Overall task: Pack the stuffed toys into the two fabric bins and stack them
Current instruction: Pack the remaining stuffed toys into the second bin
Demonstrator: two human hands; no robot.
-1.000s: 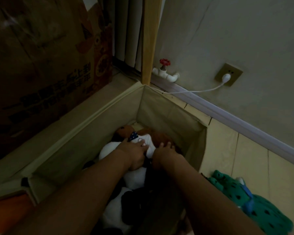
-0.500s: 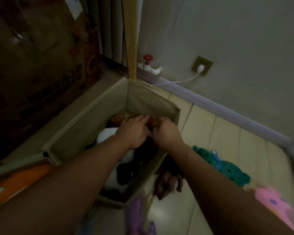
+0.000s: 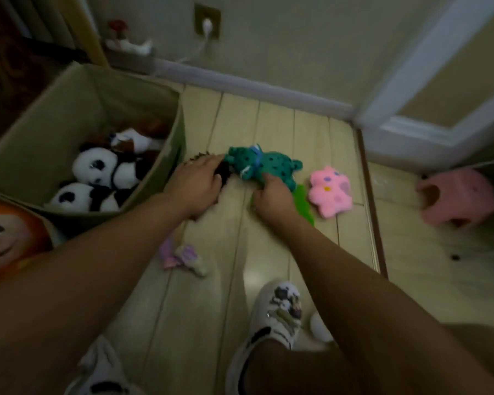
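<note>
A beige fabric bin (image 3: 40, 109) stands open at the left with two panda toys (image 3: 94, 166) and a brown-and-white toy (image 3: 134, 141) inside. Just right of the bin, my left hand (image 3: 197, 181) closes over a dark brown furry toy (image 3: 225, 171) on the floor. My right hand (image 3: 271, 195) grips the lower edge of a teal spotted toy (image 3: 271, 163) lying beside it. A bright green piece (image 3: 304, 202) shows under my right wrist. A pink toy (image 3: 328, 192) and a small purple toy (image 3: 180, 256) lie loose on the floor.
An orange-haired printed face (image 3: 9, 238) shows at the left edge below the bin. A pink stool (image 3: 459, 195) stands at the right past a floor strip. My slippered feet (image 3: 277, 312) are below. The wall with a socket (image 3: 207, 22) and a pipe valve (image 3: 126, 42) is behind.
Both hands have come out of the bin and moved right, down to the floor, onto the dark brown toy and the teal spotted toy. The view has swung right and down.
</note>
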